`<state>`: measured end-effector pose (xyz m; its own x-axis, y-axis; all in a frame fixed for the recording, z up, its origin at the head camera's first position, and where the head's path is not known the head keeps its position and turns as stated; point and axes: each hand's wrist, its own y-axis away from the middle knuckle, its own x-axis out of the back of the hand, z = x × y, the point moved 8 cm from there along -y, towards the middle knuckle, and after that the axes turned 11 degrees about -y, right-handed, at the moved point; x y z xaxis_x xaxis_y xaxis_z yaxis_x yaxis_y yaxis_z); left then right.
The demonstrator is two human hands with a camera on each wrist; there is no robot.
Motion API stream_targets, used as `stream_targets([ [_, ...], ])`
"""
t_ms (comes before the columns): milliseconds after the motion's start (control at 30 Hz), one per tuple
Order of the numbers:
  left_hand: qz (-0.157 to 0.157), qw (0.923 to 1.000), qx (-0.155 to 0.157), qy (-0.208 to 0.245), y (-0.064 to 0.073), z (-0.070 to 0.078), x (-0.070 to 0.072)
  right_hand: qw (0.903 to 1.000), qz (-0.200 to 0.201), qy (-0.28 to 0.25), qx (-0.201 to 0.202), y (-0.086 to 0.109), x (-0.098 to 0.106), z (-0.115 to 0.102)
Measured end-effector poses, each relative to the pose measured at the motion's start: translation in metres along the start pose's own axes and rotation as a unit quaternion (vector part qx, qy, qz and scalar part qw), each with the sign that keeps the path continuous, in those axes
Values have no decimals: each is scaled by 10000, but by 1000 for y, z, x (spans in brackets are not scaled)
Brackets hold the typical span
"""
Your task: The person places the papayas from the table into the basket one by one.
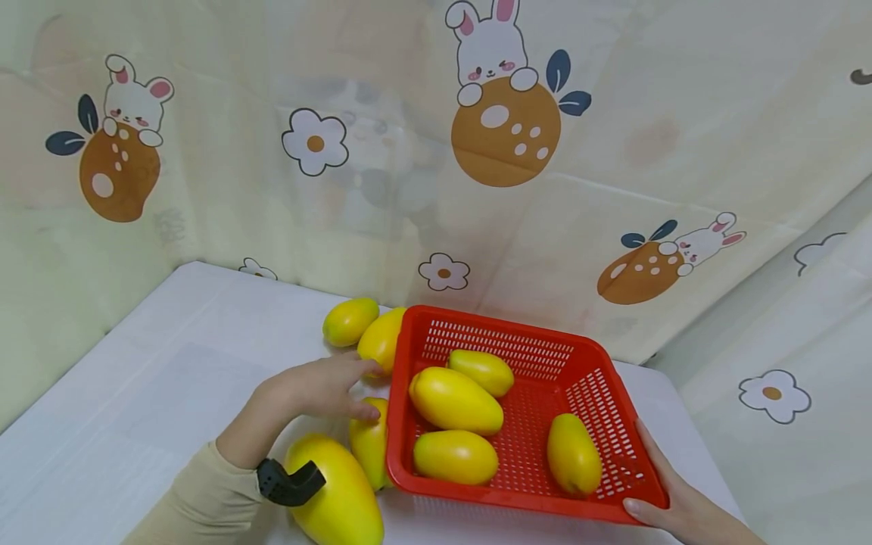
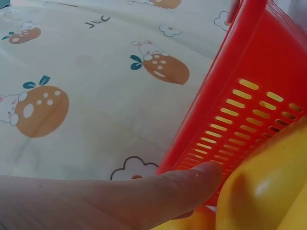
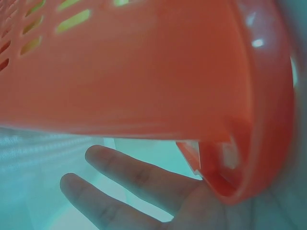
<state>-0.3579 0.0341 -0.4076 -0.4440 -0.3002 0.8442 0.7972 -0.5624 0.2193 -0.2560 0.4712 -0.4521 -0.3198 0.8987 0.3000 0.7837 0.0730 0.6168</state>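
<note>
A red plastic basket [image 1: 504, 496] with slotted walls holds several yellow mangoes, one of them a mango [image 1: 574, 454] lying apart at the right. My right hand [image 1: 681, 492] grips the basket's front right corner, its thumb over the rim. In the right wrist view, two fingers [image 3: 139, 175] extend below the basket's wall. My left hand [image 1: 320, 386] is beside the basket's left wall, fingers and thumb spread. Its fingertips overlap a mango [image 1: 381, 339] outside the basket, and its thumb overlaps another mango [image 1: 368, 443]. The left thumb [image 2: 158, 196] appears right at the slotted wall in the left wrist view.
A large mango [image 1: 337, 492] lies under my left wrist, which wears a black band [image 1: 291, 484]. Another small mango [image 1: 350, 322] is at the back of the white table [image 1: 170, 393]. A curtain [image 1: 381, 219] printed with rabbits, fruit and flowers hangs behind.
</note>
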Motion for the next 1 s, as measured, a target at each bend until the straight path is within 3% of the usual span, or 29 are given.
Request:
stream_targets([
  [367,-522,9986,-125,31,-8,-1,-18,10000,-85,11,10,0,-1,0],
  [1000,-890,9908,-930,411,-11,7,-28,9998,-40,-164,-56,-1,-2,-1],
])
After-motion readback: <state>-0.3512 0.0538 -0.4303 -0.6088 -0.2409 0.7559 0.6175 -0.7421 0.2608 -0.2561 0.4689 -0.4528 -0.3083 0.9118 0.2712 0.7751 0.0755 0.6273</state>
